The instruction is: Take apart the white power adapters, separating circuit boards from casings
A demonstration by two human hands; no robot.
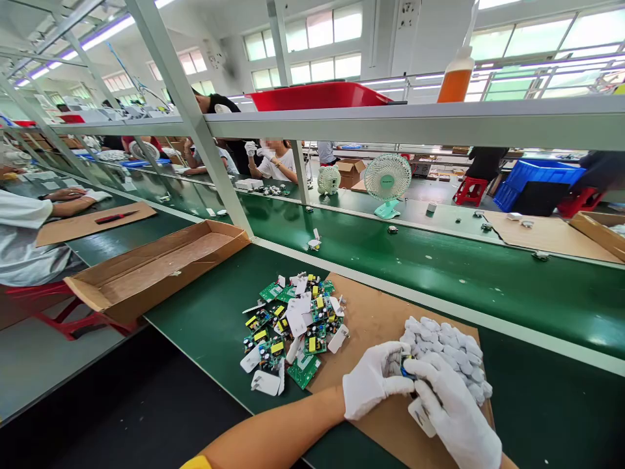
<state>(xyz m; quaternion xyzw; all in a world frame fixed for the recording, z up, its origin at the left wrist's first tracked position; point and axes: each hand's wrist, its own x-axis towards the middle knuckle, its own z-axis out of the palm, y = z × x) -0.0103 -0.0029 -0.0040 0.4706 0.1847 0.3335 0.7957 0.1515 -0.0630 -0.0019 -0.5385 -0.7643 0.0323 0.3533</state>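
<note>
While both grips [407, 384] close, board [406, 371] sits between — pinched.

A factory assembly line — long green belts [439, 260] under steel racks [185, 104]. Seated workers [276, 159] line the benches; circuit boards [293, 326] lie heaped.

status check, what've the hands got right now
Left hand and right hand both gloved, closed together on a small circuit board. White casings pile just behind. Loose boards heap left; nothing in the way.
</note>
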